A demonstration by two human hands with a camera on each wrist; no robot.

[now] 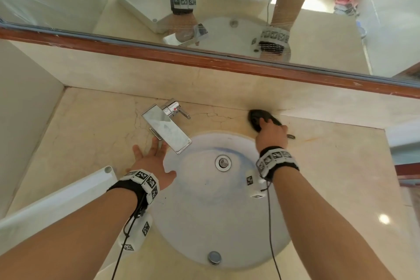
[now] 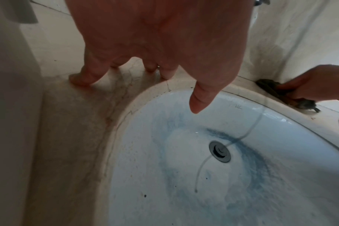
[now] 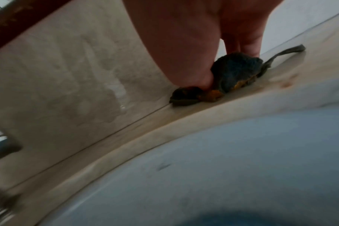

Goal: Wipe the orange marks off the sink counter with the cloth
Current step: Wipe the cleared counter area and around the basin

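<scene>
Dark cloth (image 1: 261, 117), orange-stained underneath, bunched at the counter's (image 1: 91, 125) back edge.
Right hand (image 1: 271, 134) grips and presses it; left hand (image 1: 151, 157), well apart, rests flat, fingers spread.

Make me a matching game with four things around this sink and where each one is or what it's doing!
Things:
1. cloth
2. left hand
3. drain
4. faucet

Places or states:
A. resting flat on the counter, left of the basin
B. in the middle of the basin
C. shiny, reaching over the basin's back edge
D. dark, pressed to the counter under the right hand

Pairs: 1-D, 2-A, 3-B, 4-C
</scene>
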